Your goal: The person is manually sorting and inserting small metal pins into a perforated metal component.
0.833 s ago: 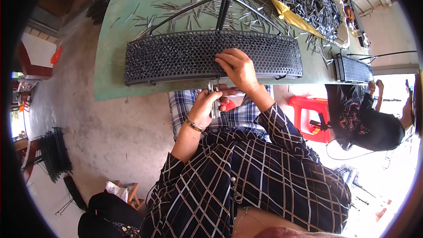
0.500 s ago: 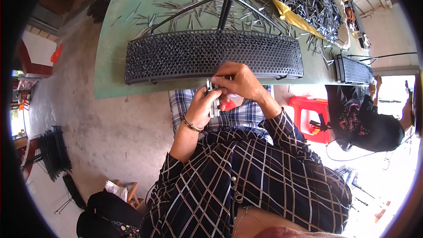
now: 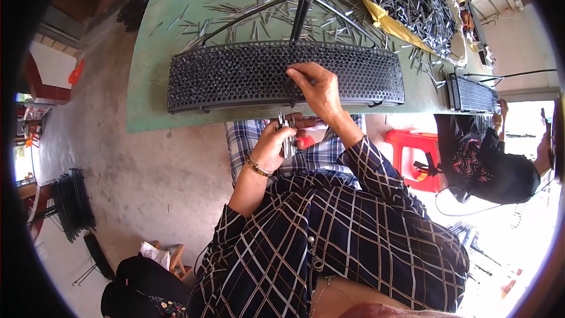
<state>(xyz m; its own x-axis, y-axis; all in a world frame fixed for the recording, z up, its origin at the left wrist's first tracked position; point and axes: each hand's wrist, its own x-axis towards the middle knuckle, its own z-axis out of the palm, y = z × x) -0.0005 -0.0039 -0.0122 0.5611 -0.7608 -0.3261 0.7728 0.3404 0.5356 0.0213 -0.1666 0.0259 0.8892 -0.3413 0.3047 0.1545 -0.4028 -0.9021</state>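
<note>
Between the fingers of my left hand [image 3: 272, 145] is a small bundle of thin silvery metal strips [image 3: 288, 142], held below the table's near edge. My right hand [image 3: 321, 89] is over the front of a long black rack [image 3: 220, 76] covered in round holes. Its thumb and index finger are pinched together close to the holes. Whatever lies between those fingertips is too small or dark to make out. The rack stands along the near edge of the green table, with black rods [image 3: 301, 15] rising behind it.
Loose metal strips [image 3: 235, 6] are scattered over the green table [image 3: 150, 76]. A yellow-edged sack [image 3: 388, 22] heaped with strips lies at the far right. A second black rack [image 3: 474, 93] stands near another person [image 3: 494, 159]. A red stool [image 3: 406, 150] is at my right.
My right hand has moved up and away from the strips in my left hand to the front of the rack. My left hand stays nearly in place with the bundle.
</note>
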